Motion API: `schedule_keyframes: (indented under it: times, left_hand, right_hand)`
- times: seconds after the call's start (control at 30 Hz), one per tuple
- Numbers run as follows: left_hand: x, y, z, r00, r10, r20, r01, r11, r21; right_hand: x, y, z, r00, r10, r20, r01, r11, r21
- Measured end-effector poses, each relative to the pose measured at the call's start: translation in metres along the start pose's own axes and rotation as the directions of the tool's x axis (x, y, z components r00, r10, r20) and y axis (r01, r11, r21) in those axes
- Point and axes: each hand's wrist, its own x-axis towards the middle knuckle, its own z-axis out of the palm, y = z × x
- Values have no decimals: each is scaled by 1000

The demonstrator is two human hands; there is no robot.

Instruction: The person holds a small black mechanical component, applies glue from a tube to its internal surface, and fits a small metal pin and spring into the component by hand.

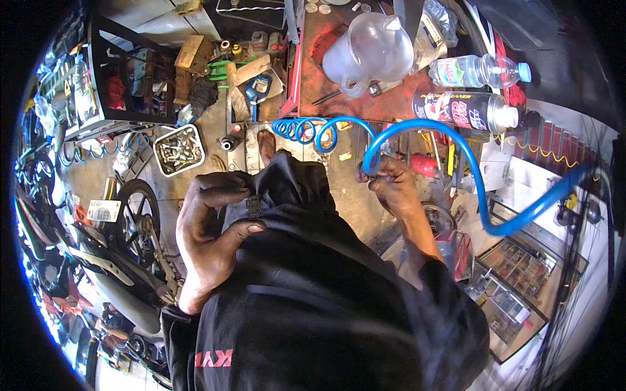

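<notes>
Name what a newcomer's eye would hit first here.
Probably the blue coiled hose, looping from the centre to the right edge and dipping to the right hand. Next comes the translucent jug on the red work surface at the top, then the left hand with a small dark piece between thumb and fingers.

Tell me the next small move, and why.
I'd probably bring the right hand closer to the left hand: the right appears to grip the blue hose, the left pinches a small dark part, and the two hands are apart.
</notes>
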Motion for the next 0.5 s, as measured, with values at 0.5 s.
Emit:
schedule_keyframes:
  times: [0.5]
  left_hand:
    - [-29, 8, -30, 990, 137, -35, -129, 979, 159]
  right_hand:
    - [56, -39, 89, 885, -417, 208, 451, 653, -609]
